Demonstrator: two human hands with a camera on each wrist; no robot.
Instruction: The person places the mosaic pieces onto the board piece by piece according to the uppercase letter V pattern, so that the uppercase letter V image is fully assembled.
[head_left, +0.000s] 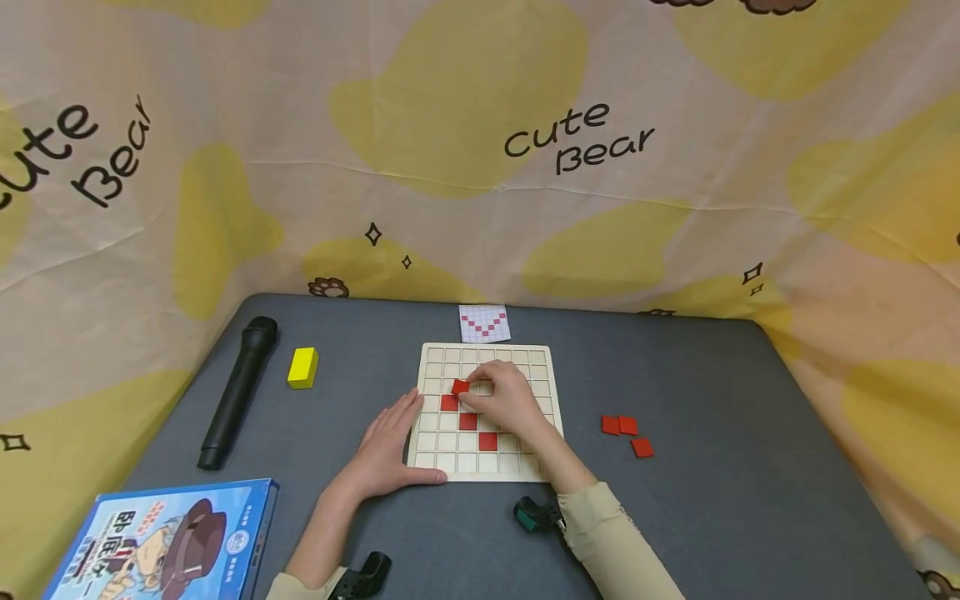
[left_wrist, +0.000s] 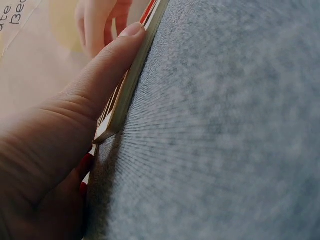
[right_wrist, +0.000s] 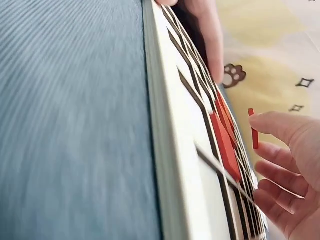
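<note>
A pale wooden grid board lies on the table with three red square tiles in its cells, one of them this tile, stepping down diagonally to the right. My right hand is over the board and pinches another red tile between thumb and forefinger. In the right wrist view that tile stands on edge, apart from the board surface. My left hand rests at the board's near left corner, fingers straight along the left side. Its thumb lies on the near edge.
Behind the board lies a card printed with a V of pink squares. Three loose red tiles lie to the right. At left are a black microphone, a yellow block and a blue illustrated box. A printed curtain hangs behind.
</note>
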